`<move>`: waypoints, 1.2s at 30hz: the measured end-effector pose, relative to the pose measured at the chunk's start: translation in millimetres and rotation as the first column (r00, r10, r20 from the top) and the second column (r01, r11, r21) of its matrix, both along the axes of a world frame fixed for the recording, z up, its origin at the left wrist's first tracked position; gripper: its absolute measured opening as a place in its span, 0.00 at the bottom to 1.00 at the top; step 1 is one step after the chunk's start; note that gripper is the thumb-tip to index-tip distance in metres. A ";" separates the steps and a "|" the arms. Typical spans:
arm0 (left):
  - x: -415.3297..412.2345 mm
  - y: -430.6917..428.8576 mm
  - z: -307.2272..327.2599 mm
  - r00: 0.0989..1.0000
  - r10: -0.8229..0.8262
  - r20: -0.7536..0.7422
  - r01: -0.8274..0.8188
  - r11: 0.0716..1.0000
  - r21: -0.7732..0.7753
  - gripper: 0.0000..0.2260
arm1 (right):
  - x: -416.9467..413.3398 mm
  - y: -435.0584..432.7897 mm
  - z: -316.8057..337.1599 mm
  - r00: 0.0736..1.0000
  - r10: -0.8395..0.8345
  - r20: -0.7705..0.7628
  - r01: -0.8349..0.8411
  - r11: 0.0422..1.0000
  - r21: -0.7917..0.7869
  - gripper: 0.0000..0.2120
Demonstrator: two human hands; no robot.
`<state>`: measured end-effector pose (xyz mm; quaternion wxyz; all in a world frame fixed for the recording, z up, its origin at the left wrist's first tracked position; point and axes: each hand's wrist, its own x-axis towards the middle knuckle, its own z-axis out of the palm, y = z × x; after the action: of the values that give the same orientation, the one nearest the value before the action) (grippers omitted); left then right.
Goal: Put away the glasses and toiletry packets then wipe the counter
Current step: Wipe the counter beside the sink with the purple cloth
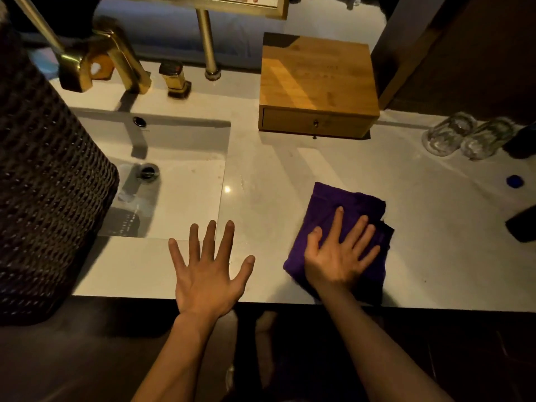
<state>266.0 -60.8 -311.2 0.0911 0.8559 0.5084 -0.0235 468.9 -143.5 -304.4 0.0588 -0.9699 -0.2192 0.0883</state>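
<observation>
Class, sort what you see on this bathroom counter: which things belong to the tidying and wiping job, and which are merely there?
Job: purple cloth under right hand, two glasses, wooden drawer box, counter.
Merely there: gold faucet, sink, blue cap, woven basket.

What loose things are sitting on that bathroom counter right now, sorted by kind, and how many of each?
Glasses: 2, side by side at the far right
Wooden drawer box: 1
Purple cloth: 1, under the right hand
Small blue cap: 1
Total: 5
</observation>
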 end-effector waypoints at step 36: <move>-0.8 -0.7 2.2 0.999 -0.029 -0.030 0.029 0.999 -0.016 0.43 | 131.4 -44.1 5.0 -0.099 0.995 -0.011 -0.992 -0.100 -0.074 0.31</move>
<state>265.2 -61.5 -309.0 0.0895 0.8620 0.4972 -0.0417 600.3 -187.6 -299.4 -0.0592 -0.4916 -0.8645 0.0862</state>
